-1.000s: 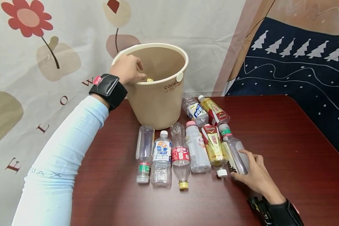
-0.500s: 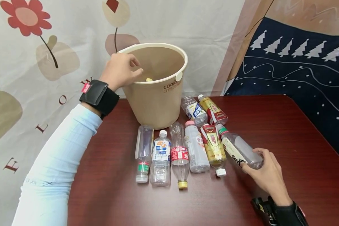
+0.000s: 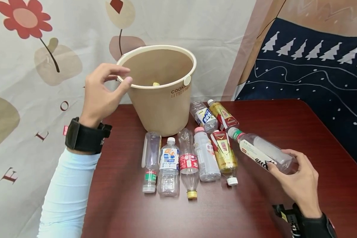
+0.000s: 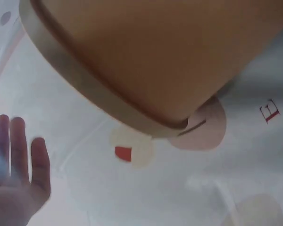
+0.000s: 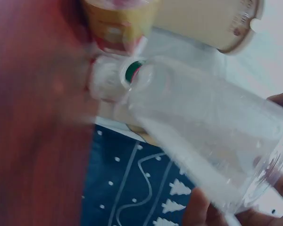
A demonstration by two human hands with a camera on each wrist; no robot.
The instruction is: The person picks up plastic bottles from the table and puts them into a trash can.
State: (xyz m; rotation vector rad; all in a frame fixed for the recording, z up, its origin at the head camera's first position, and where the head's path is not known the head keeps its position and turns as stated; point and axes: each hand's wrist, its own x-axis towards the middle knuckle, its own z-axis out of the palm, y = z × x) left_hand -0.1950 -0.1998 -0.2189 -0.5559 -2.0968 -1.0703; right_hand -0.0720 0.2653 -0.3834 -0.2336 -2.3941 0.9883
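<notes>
My right grip (image 3: 303,181) holds the base of a clear bottle (image 3: 259,149) over the bench (image 3: 300,132), toward its right edge; my left grip (image 3: 102,94), fingers and thumb apart, holds nothing beside the bucket (image 3: 163,109) near the far edge.

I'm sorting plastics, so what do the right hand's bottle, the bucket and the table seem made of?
The bottle in the right hand: likely plastic, glossy; it looks clear with bright highlights. Bucket: probably plastic, matte; smooth beige walls, little shine. Table: glossy wood or laminate, unclear which; reddish-brown with a soft reflection.
</notes>
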